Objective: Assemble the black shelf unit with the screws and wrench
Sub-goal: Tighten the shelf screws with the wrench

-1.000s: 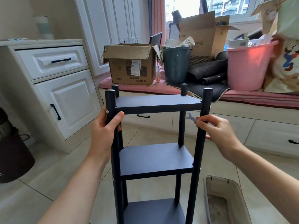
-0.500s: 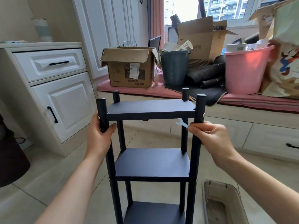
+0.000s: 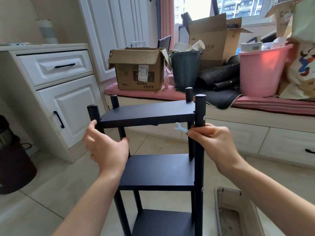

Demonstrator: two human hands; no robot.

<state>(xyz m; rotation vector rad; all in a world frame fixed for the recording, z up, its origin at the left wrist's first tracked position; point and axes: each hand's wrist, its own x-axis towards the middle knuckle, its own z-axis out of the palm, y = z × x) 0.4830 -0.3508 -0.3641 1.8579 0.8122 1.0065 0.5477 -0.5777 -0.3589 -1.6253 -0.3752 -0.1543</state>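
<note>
The black shelf unit (image 3: 153, 113) stands upright on the tiled floor, with three boards between four round posts. My left hand (image 3: 106, 149) grips the front left post just below the top board and hides that stretch of it. My right hand (image 3: 215, 143) is curled round the front right post (image 3: 200, 108) under the top board. Its fingertips also pinch a small silver wrench (image 3: 180, 128), which points left beneath the board's edge. A silver screw head (image 3: 204, 118) shows on that post, just above my right hand.
A white cabinet (image 3: 56, 86) stands at the left, with a dark bag (image 3: 13, 164) on the floor before it. Behind the shelf, a cushioned bench (image 3: 265, 106) carries a cardboard box (image 3: 139, 72), a dark bucket (image 3: 185, 68) and a pink tub (image 3: 262, 72). A tray (image 3: 219, 208) lies at lower right.
The shelf unit has turned a little, so its top board now looks slanted. My left hand has slid down the front left post. My right hand keeps the wrench against the right post.
</note>
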